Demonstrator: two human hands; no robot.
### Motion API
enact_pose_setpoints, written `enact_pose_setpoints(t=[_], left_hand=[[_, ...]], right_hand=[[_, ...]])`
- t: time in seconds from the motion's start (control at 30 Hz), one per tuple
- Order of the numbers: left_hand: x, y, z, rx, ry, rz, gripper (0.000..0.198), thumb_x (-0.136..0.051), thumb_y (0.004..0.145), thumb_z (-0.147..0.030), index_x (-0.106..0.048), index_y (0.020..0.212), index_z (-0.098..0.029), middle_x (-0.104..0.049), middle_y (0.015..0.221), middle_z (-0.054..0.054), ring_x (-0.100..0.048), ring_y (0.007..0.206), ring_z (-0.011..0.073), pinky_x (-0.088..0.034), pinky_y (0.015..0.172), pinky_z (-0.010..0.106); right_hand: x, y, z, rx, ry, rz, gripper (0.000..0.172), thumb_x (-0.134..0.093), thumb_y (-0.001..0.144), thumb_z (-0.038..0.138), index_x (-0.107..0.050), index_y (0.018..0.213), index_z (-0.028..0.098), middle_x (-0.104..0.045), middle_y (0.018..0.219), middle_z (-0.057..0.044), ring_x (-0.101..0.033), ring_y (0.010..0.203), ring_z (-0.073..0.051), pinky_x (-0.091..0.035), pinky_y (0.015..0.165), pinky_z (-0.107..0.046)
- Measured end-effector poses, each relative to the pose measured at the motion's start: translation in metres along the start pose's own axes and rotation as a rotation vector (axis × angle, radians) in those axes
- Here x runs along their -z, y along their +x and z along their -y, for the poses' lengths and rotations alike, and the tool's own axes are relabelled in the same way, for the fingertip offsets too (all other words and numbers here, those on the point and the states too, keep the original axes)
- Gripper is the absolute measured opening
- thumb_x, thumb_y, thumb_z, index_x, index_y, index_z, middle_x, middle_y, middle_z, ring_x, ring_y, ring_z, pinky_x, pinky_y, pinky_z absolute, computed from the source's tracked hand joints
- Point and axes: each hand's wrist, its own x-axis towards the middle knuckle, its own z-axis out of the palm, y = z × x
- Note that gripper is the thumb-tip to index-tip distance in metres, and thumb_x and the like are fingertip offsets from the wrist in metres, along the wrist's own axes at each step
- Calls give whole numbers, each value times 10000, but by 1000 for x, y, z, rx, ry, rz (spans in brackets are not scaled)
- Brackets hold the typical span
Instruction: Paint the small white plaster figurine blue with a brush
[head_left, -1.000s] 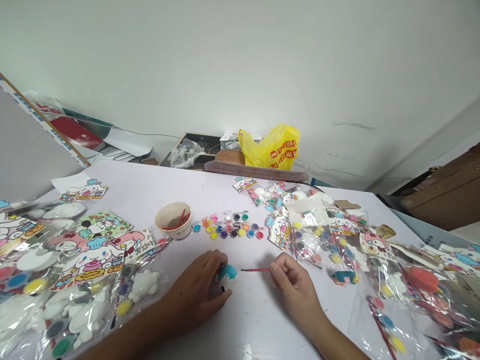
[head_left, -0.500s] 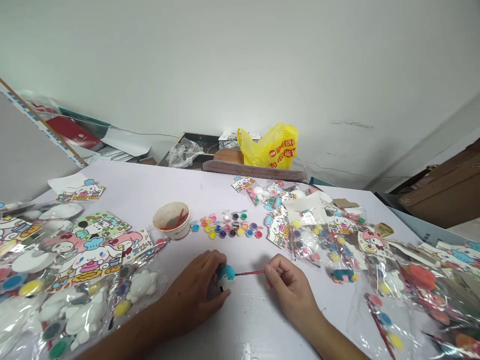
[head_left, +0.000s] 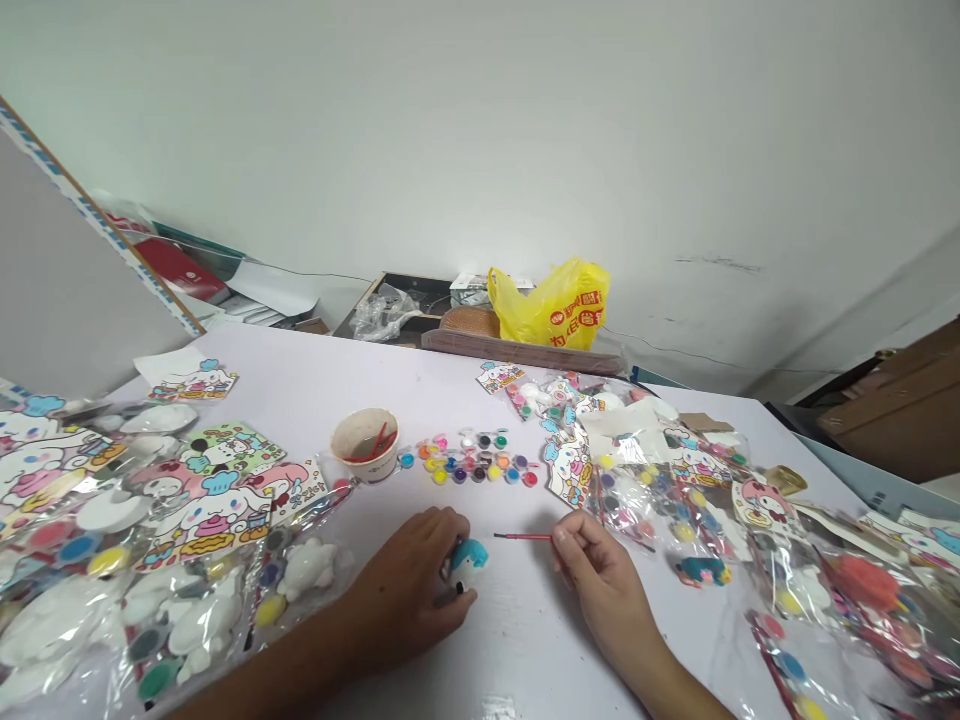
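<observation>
My left hand point(head_left: 420, 575) is wrapped round a small white figurine point(head_left: 469, 572) with blue paint on its top and a dark spot low on its side. Part of the figurine is hidden by my fingers. To the right, my right hand point(head_left: 596, 570) pinches a thin red paintbrush point(head_left: 526, 537). Its dark tip points left and stands a little apart from the blue paint. Beyond both hands lie several small paint pots point(head_left: 480, 460) in many colours. A paper cup point(head_left: 366, 445) beside them holds murky water and red brushes.
Plastic-wrapped kits of white figurines, paints and picture cards point(head_left: 217, 510) cover the table's left side. More kits point(head_left: 645, 460) lie on the right, near a painted figurine point(head_left: 703, 571). A yellow plastic bag point(head_left: 551, 305) stands behind the table's far edge, against the wall.
The brush tip has come away from the figurine's blue paint, leaving a gap. The whole view has shifted slightly, so things sit further right. My left hand keeps its hold.
</observation>
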Motion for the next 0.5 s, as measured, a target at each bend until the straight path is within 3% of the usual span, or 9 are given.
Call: enact_pose_setpoints(t=[0.13,0.27,0.37,0.5], left_hand=[[-3,0,0,-11,11,-29,306,-602,741,-164,-430,988,-220,-523,968,29,-471,875,213,-392,792,340],[-4,0,0,-24,33,-35,320,-595,727,-164,-417,988,-215,-525,1004,41,-460,905,226,-379,817,357],[-3,1,-1,-18,54,-19,301,-601,714,-174,-409,944,-212,-524,980,37,-456,894,228,-371,790,352],[-3,2,-1,-15,56,-9,294,-609,705,-194,-401,912,-209,-527,970,39,-453,882,227,-362,764,349]], right_hand=[[-7,14,17,108,-73,12,375,-552,898,547,-523,743,206,-413,614,43,-369,561,-131,-298,525,-252],[-29,44,47,287,-237,80,274,-560,919,434,-523,761,213,-406,601,48,-382,555,-131,-323,536,-254],[-53,70,65,438,-417,199,177,-576,918,325,-556,784,211,-537,656,20,-477,603,-141,-369,582,-261],[-78,96,70,620,-609,205,138,-603,899,249,-572,770,208,-627,735,-14,-548,717,-177,-400,655,-285]])
